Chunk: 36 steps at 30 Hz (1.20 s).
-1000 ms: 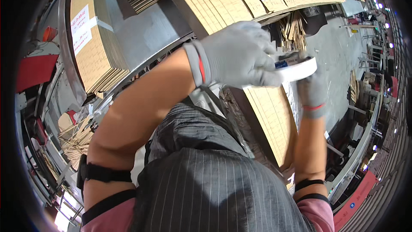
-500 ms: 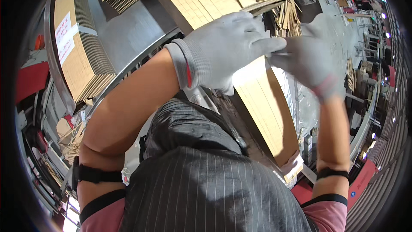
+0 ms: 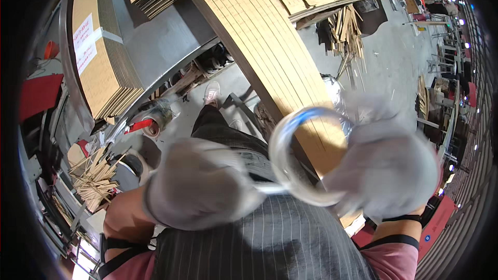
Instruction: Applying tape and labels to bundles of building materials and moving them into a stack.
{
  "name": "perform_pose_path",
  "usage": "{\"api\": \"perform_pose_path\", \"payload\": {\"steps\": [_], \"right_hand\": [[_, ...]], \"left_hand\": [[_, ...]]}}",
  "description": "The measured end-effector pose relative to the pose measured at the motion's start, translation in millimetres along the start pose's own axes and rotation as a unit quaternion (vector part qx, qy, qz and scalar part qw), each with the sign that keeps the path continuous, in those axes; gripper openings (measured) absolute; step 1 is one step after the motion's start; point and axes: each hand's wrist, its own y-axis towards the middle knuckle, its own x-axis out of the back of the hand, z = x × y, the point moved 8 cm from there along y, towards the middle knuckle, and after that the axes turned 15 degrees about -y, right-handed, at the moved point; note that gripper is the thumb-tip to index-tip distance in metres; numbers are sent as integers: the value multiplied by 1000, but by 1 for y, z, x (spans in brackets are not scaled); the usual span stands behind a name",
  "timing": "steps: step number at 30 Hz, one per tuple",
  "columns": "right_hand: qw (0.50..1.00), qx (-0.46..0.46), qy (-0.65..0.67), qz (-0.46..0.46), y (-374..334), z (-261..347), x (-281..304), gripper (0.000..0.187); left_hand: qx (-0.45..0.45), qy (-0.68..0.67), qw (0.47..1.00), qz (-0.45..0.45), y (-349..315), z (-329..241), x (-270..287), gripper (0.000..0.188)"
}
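My right hand [image 3: 389, 166], in a grey glove and smeared by motion, grips a roll of clear tape [image 3: 282, 161] by its right side. The roll is held up in front of my apron, its open ring facing me and a bluish tint along its upper rim. My left hand [image 3: 199, 184], also gloved and blurred, is closed to the left of the roll. A short pale strip of tape [image 3: 270, 189] runs between the roll and the left fingers. Beyond the hands lies a long row of flat tan cardboard pieces [image 3: 259, 36], partly hidden by the roll and right hand.
On a grey metal table [image 3: 166, 31] at the left stands a strapped cardboard stack [image 3: 98, 46] with a white label. Wood strips [image 3: 93, 179] lie at the lower left; another bundle [image 3: 345, 31] sits beyond the row. Rolls [image 3: 151, 127] rest under the table edge.
Both hands have drawn back from over the cardboard toward my body and moved apart. The tape roll now shows in the right hand, with a strip toward the left.
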Motion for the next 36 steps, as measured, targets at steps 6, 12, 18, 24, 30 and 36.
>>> {"api": "perform_pose_path", "payload": {"steps": [6,12,18,24,30,36], "right_hand": [[959,-246,122,77,31,-195,-173,28],[914,-83,391,72,29,-132,-199,34],[985,-155,33,-62,29,-15,-90,64],[972,-196,-38,-126,14,-15,-93,70],[927,-229,221,-198,-7,-29,-102,29],[798,-307,502,-126,-66,-118,-94,40]], "left_hand": [[289,-263,915,-99,-25,170,-58,14],[222,-576,770,-163,-23,181,-125,25],[227,-521,819,-77,-31,203,-168,45],[217,-266,932,120,-59,181,-101,30],[94,-260,950,144,81,52,-38,40],[-89,-88,983,135,103,62,-64,53]]}}
